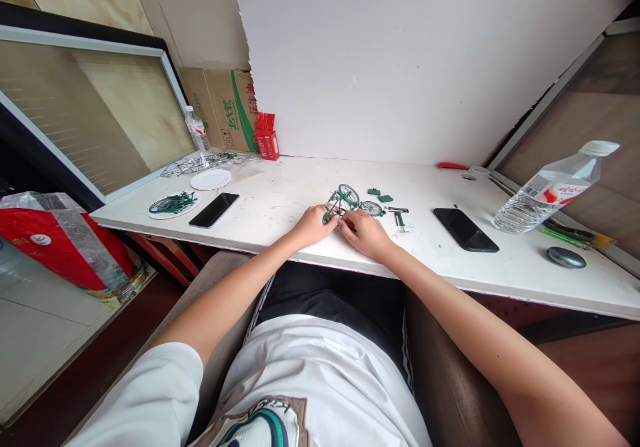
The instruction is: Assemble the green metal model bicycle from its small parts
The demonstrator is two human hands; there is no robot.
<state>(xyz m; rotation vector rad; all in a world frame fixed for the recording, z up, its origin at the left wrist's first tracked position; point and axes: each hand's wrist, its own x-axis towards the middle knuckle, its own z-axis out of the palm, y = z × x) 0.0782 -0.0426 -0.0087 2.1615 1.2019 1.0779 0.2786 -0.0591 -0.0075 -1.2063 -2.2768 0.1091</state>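
Observation:
Near the front edge of the white table, my left hand (316,225) is closed on a small green model bicycle (339,202), which is tilted with a spoked wheel pointing away from me. My right hand (364,232) is close against it, fingers pinched together by the frame; what they grip, if anything, is too small to make out. Just beyond my right hand lies a loose spoked wheel (371,208). Several small green pieces (385,198) and a dark narrow part (399,210) rest to its right.
At the left are a plate of green parts (173,204), a white plate (211,179), a phone (214,210) and a bottle (197,130). To the right lie another phone (465,229), a large tilted-looking bottle (550,187) and a grey mouse (565,257). A white board (400,67) stands behind.

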